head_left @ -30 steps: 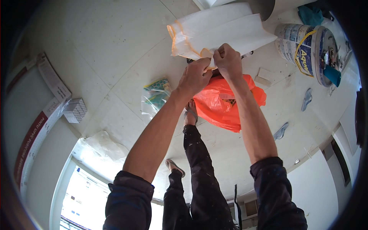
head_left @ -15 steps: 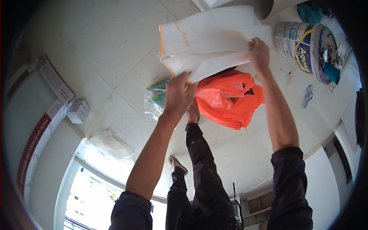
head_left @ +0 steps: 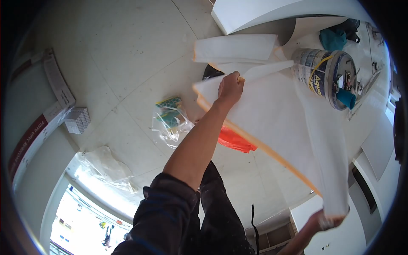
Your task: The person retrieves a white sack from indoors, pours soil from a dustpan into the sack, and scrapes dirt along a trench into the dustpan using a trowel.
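A large white sheet with orange edges (head_left: 276,110), thin and partly folded, stretches between my two hands. My left hand (head_left: 230,90) is closed on its near-left part, close to the middle of the view. At the lower right, my right hand (head_left: 326,221) grips a bunched end of the same sheet, its fingers partly hidden by it. The sheet's far part lies folded on the floor. Under it, a red plastic bag (head_left: 236,140) shows only in part. A clear plastic packet with green contents (head_left: 171,117) lies on the floor left of my left forearm.
A paint bucket (head_left: 312,70) with tools and a teal cup (head_left: 346,98) on top stands at the right. A long carton (head_left: 32,146) and a small box (head_left: 77,120) line the left side. Crumpled clear plastic (head_left: 106,165) lies near the bright opening.
My right hand has pulled its end of the sheet down and right, spreading it out. My left hand has moved up and right. The sheet now covers most of the red bag.
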Tool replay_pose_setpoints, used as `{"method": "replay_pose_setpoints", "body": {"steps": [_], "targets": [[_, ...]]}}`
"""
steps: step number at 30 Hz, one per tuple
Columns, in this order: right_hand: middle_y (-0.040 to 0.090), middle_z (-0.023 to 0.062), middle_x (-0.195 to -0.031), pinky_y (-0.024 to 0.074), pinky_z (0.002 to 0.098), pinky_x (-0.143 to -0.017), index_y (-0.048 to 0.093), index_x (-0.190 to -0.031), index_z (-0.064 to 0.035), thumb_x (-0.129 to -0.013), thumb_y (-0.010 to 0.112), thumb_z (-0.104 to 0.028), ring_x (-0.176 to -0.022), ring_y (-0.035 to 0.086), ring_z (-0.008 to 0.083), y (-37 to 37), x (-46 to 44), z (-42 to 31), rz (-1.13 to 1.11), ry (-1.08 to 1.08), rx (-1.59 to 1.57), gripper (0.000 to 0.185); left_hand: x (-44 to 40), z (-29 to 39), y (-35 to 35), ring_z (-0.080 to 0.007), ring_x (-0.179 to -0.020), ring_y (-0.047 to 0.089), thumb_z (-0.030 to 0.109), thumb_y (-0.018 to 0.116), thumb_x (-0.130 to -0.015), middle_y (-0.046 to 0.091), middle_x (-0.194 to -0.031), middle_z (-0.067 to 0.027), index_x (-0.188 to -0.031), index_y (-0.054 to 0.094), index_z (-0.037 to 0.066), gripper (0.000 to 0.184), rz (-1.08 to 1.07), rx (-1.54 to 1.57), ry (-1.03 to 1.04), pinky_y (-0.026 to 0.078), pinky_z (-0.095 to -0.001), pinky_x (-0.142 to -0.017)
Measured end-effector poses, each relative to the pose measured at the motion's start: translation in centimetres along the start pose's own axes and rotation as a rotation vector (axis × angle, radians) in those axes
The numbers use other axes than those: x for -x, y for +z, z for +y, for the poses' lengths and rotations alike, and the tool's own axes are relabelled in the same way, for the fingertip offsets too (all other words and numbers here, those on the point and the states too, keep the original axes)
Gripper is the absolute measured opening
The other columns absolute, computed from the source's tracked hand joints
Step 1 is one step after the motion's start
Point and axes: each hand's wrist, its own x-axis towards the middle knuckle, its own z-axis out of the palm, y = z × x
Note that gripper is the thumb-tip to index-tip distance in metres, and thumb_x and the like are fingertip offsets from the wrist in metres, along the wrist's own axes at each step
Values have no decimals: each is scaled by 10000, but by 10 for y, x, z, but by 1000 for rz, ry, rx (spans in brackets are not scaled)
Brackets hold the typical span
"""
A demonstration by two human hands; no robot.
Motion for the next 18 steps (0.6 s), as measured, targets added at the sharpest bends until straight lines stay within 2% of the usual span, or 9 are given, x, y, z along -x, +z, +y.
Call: {"method": "replay_pose_setpoints", "body": {"steps": [2,3,5,6,7,10,14,16,18], "targets": [[570,177,-1166,549,374,-801,539,-1157,58,-922,601,-246,-975,623,269,-29,1,24,151,460,-112,389,2,-6,8,-346,-1069,586,231,603,-872,598,-1142,-219,-1112,576,8,328,-11,-49,123,465,-424,-879],[557,180,-1202,543,361,-821,531,-1173,54,-928,593,-243,-993,617,262,-40,-4,13,183,619,-168,389,12,-3,6,-346,-1069,586,231,603,-872,598,-1142,-219,-1112,576,8,328,-9,-46,126,465,-424,-879],[558,163,-1191,517,363,-865,522,-1190,47,-934,576,-234,-1041,590,255,-36,25,10,221,590,-582,384,45,7,-9,-383,-1223,473,270,615,-867,459,-1351,-217,-1220,526,10,447,46,-201,74,410,-441,-991],[555,150,-1177,492,356,-882,534,-1179,33,-938,561,-219,-1065,566,245,-51,26,7,-107,556,-772,350,66,5,-20,-406,-1211,473,274,618,-858,417,-1379,-231,-1266,493,27,494,28,-188,118,401,-465,-995],[564,129,-1126,494,340,-805,548,-1158,18,-934,565,-211,-1006,562,225,-52,34,-9,-288,528,-429,321,90,-3,-33,-429,-1199,472,279,621,-848,375,-1407,-245,-1312,461,43,544,18,-176,158,392,-488,-1000],[597,49,-882,410,228,-520,564,-1074,-4,-919,625,-264,-642,539,99,-43,55,-99,-243,785,-632,309,179,-37,-77,-407,-1270,419,368,620,-843,362,-1430,-244,-1347,441,46,624,18,-245,-62,316,-500,-1064],[566,55,-898,446,232,-496,523,-1124,-9,-924,567,-188,-697,549,124,-62,111,-140,-311,638,-1154,271,293,-68,-144,-367,-1260,449,464,597,-873,414,-1369,-262,-1381,367,-30,745,116,5,-427,385,-472,-1029],[567,55,-882,460,255,-506,512,-988,-38,-889,570,-93,-668,549,125,-85,136,-162,-507,674,-1356,127,350,-70,-170,-361,-1247,466,563,578,-871,380,-1403,-251,-1433,259,-34,879,-203,1111,-680,441,-473,-988],[558,36,-877,425,242,-515,489,-969,-78,-917,570,-114,-664,525,97,-112,169,-169,-577,626,-1378,103,385,-66,-173,-358,-1247,469,649,543,-850,341,-1433,-252,-1451,171,-50,994,-304,1368,-518,472,-488,-962]]}}
